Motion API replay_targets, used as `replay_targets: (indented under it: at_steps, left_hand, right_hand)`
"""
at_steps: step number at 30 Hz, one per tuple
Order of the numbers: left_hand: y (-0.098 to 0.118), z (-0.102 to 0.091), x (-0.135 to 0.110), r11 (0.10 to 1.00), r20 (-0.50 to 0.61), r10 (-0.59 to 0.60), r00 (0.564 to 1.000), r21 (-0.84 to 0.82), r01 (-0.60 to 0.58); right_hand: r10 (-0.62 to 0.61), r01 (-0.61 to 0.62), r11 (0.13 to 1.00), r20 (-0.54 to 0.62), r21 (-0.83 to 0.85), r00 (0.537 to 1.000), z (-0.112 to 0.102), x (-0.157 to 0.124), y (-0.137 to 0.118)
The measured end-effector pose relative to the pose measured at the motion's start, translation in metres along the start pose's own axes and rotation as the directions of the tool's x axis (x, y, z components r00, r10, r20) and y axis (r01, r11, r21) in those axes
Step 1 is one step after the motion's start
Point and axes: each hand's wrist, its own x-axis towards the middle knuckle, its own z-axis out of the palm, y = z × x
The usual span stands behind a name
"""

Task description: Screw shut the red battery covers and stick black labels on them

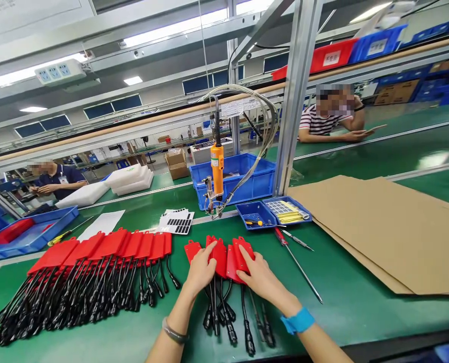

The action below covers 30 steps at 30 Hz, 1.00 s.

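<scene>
Several red flat cases with black cables lie in a small group in front of me. My left hand [201,267] rests at a red case [220,258], index finger stretched out and thumb apart from it. Over the rightmost red case [244,253] is my right hand [260,275], with thumb and index finger spread on its face. Another red case [192,249] sticks out left of my left hand. Black cables with connectors [230,333] hang toward the table's front edge. My palms hide parts of the cases.
A long overlapping row of red cases [111,244] lies at left. An orange electric screwdriver [217,171] hangs before a blue bin [243,166]. At right are a red-handled screwdriver [300,267], blue trays [256,214] and cardboard sheets [390,232]. Two people sit beyond.
</scene>
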Motion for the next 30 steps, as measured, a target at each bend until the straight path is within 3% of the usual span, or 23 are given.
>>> replay_targets:
  at_steps: [3, 6, 11, 13, 14, 16, 18, 20, 22, 24, 26, 28, 30]
  left_hand:
    - [-0.004, 0.009, 0.002, 0.996, -0.049, 0.007, 0.999, -0.086, -0.011]
    - [-0.010, 0.013, 0.004, 0.971, -0.108, 0.015, 0.994, -0.236, -0.040]
    - [-0.020, -0.004, 0.001, 0.855, -0.276, -0.088, 0.957, -0.514, -0.070]
    - [-0.018, -0.016, -0.005, 0.718, -0.312, -0.212, 0.926, -0.692, -0.069]
    - [-0.016, -0.022, -0.009, 0.606, -0.302, -0.286, 0.909, -0.792, -0.072]
    - [-0.010, -0.030, -0.018, 0.323, -0.198, -0.402, 0.894, -0.944, -0.064]
    - [-0.005, -0.034, -0.027, 0.103, -0.032, -0.405, 0.914, -0.995, 0.011]
    - [-0.002, -0.033, -0.032, -0.074, 0.132, -0.382, 0.915, -0.991, 0.112]
    - [0.001, -0.028, -0.034, -0.172, 0.246, -0.356, 0.902, -0.966, 0.195]
    - [0.008, -0.022, -0.032, -0.183, 0.311, -0.311, 0.898, -0.947, 0.264]
    - [0.018, -0.015, -0.030, -0.167, 0.355, -0.256, 0.899, -0.932, 0.320]
    - [0.030, -0.007, -0.028, -0.148, 0.389, -0.233, 0.891, -0.920, 0.363]
    - [0.041, 0.001, -0.026, -0.124, 0.410, -0.249, 0.878, -0.912, 0.391]
  right_hand:
    - [0.051, -0.054, 0.998, -0.057, -0.038, 0.997, 0.009, 0.007, -0.026]
    - [0.096, -0.100, 0.994, -0.081, -0.053, 0.992, 0.010, 0.010, -0.036]
    - [0.095, -0.096, 0.995, -0.067, -0.013, 0.993, 0.003, 0.003, -0.035]
    - [0.106, -0.106, 0.994, -0.079, 0.011, 0.991, 0.004, 0.000, -0.040]
    - [0.111, -0.109, 0.994, -0.081, 0.030, 0.991, 0.004, -0.001, -0.043]
    - [0.101, -0.094, 0.992, -0.070, 0.088, 0.992, 0.000, -0.003, -0.045]
    - [0.052, -0.045, 0.981, -0.036, 0.189, 0.998, -0.013, -0.008, -0.036]
    - [-0.023, 0.021, 0.945, 0.001, 0.327, 1.000, -0.037, -0.022, -0.013]
    - [-0.083, 0.069, 0.886, 0.010, 0.459, 0.997, -0.071, -0.049, 0.021]
    - [-0.119, 0.117, 0.817, -0.034, 0.564, 0.992, -0.109, -0.086, 0.062]
    - [-0.151, 0.213, 0.725, -0.151, 0.654, 0.977, -0.143, -0.130, 0.105]
    - [-0.033, 0.205, 0.776, -0.287, 0.596, 0.957, -0.165, -0.172, 0.149]
    - [0.126, 0.047, 0.888, -0.341, 0.457, 0.932, -0.171, -0.207, 0.192]
